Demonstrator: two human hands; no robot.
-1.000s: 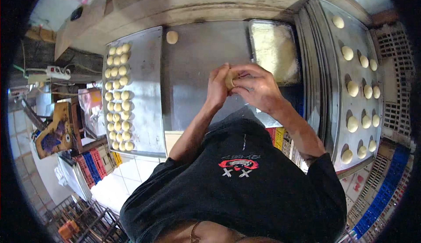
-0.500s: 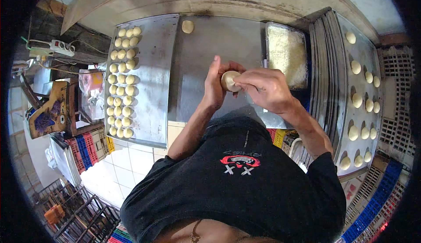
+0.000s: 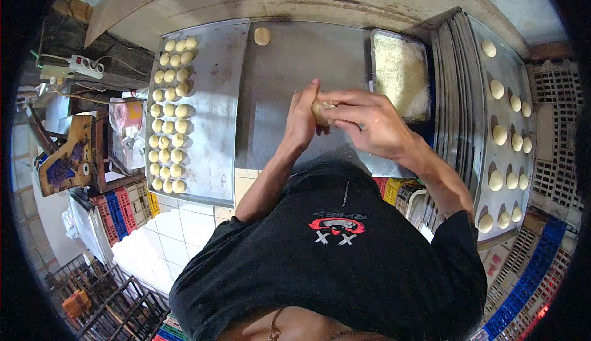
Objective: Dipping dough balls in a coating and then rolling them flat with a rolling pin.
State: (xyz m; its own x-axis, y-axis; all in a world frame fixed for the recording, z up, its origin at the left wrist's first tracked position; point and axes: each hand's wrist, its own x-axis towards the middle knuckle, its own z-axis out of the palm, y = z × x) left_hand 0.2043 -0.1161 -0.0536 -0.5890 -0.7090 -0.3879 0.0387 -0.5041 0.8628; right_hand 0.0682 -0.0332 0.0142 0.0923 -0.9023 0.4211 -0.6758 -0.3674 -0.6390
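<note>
Between my two hands, above the middle metal tray (image 3: 289, 64), is a pale dough ball (image 3: 319, 110), mostly covered by fingers. My left hand (image 3: 301, 121) cups it from the left, thumb pointing up. From the right, my right hand (image 3: 373, 123) lays its fingers over the ball's near side and presses on it. One flattened dough ball (image 3: 262, 36) lies at the far left of that tray. Beyond my right hand stands a clear tub of pale, crumbly grated filling (image 3: 399, 73).
To the left, a metal tray (image 3: 215, 94) carries rows of dough balls (image 3: 170, 109). A stack of trays (image 3: 458, 94) stands at the right, beside another tray of dough balls (image 3: 499, 134). A power strip (image 3: 86, 65) hangs at the far left. Plastic crates (image 3: 523, 298) are at the lower right.
My right fingers have gone from pinching the ball's top to lying stretched across it. The left hand has closed in around the ball, which now shows less.
</note>
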